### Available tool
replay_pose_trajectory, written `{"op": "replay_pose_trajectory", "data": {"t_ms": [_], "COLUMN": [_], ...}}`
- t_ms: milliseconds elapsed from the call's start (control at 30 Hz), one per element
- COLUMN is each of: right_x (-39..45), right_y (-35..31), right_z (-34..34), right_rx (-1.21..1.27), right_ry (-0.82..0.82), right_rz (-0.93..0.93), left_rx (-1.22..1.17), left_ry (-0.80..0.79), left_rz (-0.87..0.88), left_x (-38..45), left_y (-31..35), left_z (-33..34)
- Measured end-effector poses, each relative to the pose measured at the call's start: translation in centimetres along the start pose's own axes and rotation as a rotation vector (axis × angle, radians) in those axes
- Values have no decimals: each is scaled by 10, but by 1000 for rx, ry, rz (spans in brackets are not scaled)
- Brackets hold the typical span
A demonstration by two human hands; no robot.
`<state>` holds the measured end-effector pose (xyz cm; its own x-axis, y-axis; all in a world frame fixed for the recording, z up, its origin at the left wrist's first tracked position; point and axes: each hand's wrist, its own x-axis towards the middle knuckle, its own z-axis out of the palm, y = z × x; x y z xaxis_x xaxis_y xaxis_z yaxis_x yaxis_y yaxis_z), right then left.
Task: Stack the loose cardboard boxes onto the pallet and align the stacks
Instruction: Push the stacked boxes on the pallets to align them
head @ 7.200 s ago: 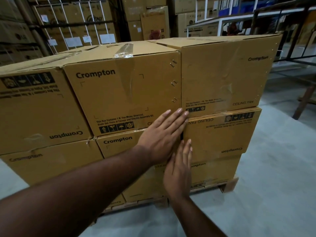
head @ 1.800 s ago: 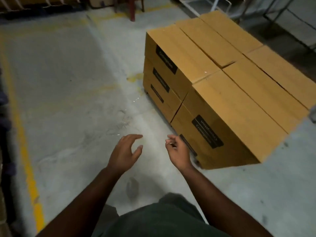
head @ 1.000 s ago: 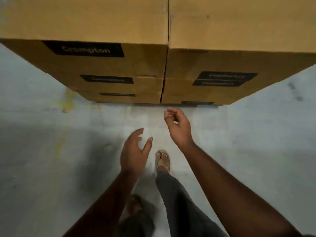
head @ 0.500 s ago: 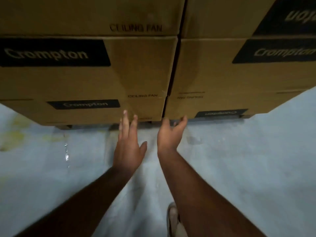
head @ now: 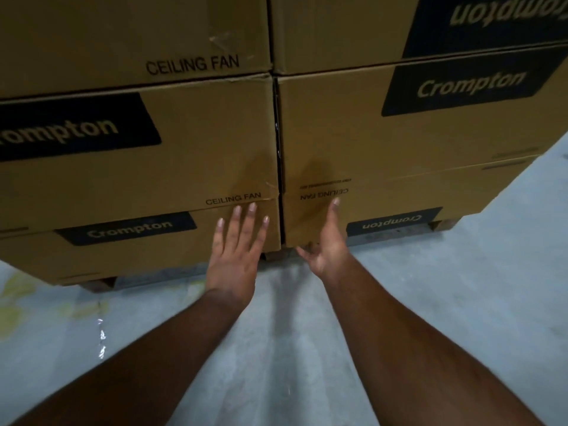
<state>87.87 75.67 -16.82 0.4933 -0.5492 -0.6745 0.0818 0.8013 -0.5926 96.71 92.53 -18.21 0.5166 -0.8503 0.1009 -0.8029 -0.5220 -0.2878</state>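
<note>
Two bottom boxes are what I'm working on: the lower left box [head: 138, 244] and the lower right box [head: 384, 216], side by side on the pallet [head: 442, 224], meeting at a dark vertical seam [head: 278, 142] that runs up at twelve o'clock from my wrists. Each carries two more cartons above it, so I'm facing two stacks three high, with only the pallet's wooden feet peeping out beneath.

My left hand [head: 236, 250] lies flat on the lower left box, fingers straight and slightly spread, palm toward the cardboard, gripping nothing. My right hand [head: 325, 244] is at the bottom corner of the lower right box, at about one o'clock from the left, one finger stretched up the face and the others loosely bent near the lower edge; it holds nothing that I can see, and I can't tell whether the palm actually touches.

I judge the stacking done on this side and the aligning in hand. Next I'd push both bottom cartons squarely inward, low and even, so the faces come flush without shifting the tiers above.

Beyond the boxes, grey concrete floor [head: 461, 302] spreads from three round to nine o'clock, with yellowish stains [head: 12, 305] at nine.
</note>
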Motion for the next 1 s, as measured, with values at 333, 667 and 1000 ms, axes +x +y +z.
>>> {"op": "replay_pose_trajectory", "data": {"t_ms": [333,667,1000], "right_x": [31,46,47], "right_y": [11,23,39], "right_z": [-12,-13,-23], "right_rx": [10,136,362], "right_ry": [-93,-123,-68], "right_rz": [20,15,40], "left_rx": [61,88,47], "left_ry": [-32,-30,-100], "left_rz": [68,21,9], "left_x": [10,23,30], "left_y": [-17,-8,-7], "left_z": [6,24,30]}}
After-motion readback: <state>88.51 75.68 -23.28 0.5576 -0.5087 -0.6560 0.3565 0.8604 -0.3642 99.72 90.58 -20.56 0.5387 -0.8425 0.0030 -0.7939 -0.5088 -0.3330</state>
